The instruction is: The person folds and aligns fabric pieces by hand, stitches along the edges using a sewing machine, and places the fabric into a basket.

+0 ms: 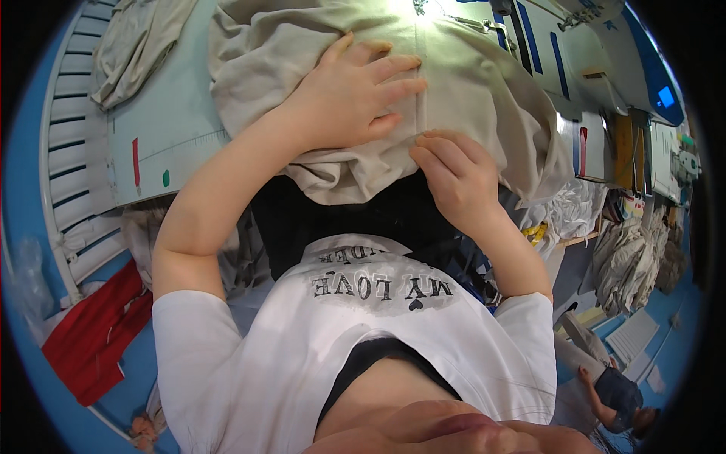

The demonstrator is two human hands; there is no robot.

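Note:
A large piece of beige fabric (461,98) with a seam down its middle lies bunched over the table and hangs toward my lap. My left hand (359,91) rests flat on it, fingers spread and reaching to the seam. Nearer to me, my right hand (457,170) pinches the beige fabric beside the seam, its fingertips closed together. At the top, the seam runs up under a brightly lit sewing machine part (420,7), mostly cut off by the frame's edge.
The pale work table (174,163) carries red and green marks at left. Another beige cloth (140,45) lies on its far left, by a white slatted rack (68,144). Red cloth (98,333) hangs lower left. At right are the machine body (605,53), heaped garments (624,257) and another person (616,393).

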